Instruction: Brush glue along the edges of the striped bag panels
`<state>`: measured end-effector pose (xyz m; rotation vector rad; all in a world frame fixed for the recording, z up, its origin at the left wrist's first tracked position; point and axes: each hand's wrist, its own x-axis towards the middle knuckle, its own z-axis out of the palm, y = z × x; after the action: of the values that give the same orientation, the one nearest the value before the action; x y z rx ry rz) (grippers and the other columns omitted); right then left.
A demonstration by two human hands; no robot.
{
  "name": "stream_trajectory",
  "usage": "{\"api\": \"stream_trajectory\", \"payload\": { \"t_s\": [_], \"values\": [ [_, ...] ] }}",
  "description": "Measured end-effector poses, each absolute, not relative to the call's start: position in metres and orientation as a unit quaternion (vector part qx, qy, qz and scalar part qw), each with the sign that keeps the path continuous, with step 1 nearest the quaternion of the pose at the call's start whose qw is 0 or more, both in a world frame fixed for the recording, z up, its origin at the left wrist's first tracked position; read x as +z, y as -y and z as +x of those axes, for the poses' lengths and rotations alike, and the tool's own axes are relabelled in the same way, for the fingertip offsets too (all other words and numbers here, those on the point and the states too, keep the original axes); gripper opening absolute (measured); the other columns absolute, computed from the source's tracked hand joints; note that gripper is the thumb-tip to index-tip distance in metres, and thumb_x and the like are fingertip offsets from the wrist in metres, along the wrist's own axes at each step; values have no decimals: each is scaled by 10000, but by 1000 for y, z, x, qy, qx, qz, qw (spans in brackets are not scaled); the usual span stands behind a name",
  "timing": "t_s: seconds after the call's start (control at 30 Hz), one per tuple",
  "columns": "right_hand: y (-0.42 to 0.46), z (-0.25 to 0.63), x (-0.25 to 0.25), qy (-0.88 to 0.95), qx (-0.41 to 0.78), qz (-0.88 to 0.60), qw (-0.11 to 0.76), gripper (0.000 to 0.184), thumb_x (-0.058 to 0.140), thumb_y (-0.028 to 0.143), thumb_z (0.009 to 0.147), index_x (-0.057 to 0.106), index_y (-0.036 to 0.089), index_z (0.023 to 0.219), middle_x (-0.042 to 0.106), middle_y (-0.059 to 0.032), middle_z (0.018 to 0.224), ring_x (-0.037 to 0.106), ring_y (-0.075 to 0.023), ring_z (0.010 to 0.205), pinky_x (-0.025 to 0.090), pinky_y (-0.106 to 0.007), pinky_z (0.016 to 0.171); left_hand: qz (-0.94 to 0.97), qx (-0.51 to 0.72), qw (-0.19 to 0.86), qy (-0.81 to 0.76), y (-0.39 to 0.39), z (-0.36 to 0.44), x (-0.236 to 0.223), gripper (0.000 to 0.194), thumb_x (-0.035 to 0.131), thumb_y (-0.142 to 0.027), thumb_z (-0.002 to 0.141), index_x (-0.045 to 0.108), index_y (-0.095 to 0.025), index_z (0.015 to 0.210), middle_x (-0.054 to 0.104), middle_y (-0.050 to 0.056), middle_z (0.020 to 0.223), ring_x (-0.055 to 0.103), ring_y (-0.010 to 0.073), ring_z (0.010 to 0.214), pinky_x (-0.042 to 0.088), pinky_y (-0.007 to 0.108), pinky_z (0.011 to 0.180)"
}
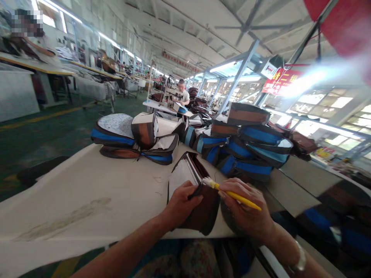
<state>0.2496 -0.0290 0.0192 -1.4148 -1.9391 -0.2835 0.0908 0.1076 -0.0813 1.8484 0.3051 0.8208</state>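
My left hand (181, 202) is closed on the edge of a brown bag piece (199, 210) with a white lining (181, 173), which stands half open on the white table (87, 193). My right hand (246, 210) pinches a yellow brush-like tool (232, 194). The tool's pale tip touches the bag's top edge, close to my left thumb. A watch shows on my right wrist.
Stacks of blue, brown and white bag pieces (139, 137) lie across the far side of the table, with a taller pile (252, 143) at the right. A seated person (182, 94) works at a bench further back. More bag pieces (342, 220) lie at the lower right.
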Motion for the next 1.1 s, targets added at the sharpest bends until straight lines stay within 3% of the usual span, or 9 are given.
{"api": "stream_trajectory", "payload": {
  "t_s": [0.17,0.3,0.53,0.7,0.87,1.1],
  "values": [
    [57,274,31,766,-152,-560,276,223,599,92,932,624,228,1107,690,-40,960,622,-229,974,501,-412,891,763,331,539,-135,-114,87,-79,241,557,-320,932,624,-168,756,467,-20,819,507,127,785,376,249,735],
    [53,255,34,753,-182,-553,306,253,609,95,932,612,223,1150,697,-35,984,615,-218,1016,517,-371,875,765,322,540,-143,-114,89,-77,234,563,-307,926,621,-166,747,466,-22,815,503,127,787,366,250,731],
    [38,247,14,778,-126,-532,310,269,594,97,937,602,224,1174,686,-49,973,628,-228,990,522,-420,888,760,318,550,-136,-110,84,-77,199,556,-294,920,662,-172,803,461,-20,819,499,127,778,369,247,718],
    [74,276,24,769,-175,-552,269,255,588,65,930,616,201,1144,691,-44,986,632,-216,1004,492,-427,974,759,345,533,-143,-110,82,-76,218,558,-273,923,611,-167,740,458,-26,805,495,121,772,363,245,728],
    [72,249,37,729,-240,-570,293,218,600,116,939,619,209,1135,703,-38,1001,633,-212,1038,523,-364,902,767,349,519,-144,-105,90,-76,226,562,-269,923,590,-165,724,469,-24,803,507,123,777,372,247,738],
    [54,243,20,764,-204,-543,283,202,569,97,943,605,210,1106,684,-38,912,655,-219,946,512,-428,937,784,364,482,-141,-104,87,-78,233,554,-272,935,600,-164,733,471,-16,789,525,126,758,403,245,708]
  ]
}}
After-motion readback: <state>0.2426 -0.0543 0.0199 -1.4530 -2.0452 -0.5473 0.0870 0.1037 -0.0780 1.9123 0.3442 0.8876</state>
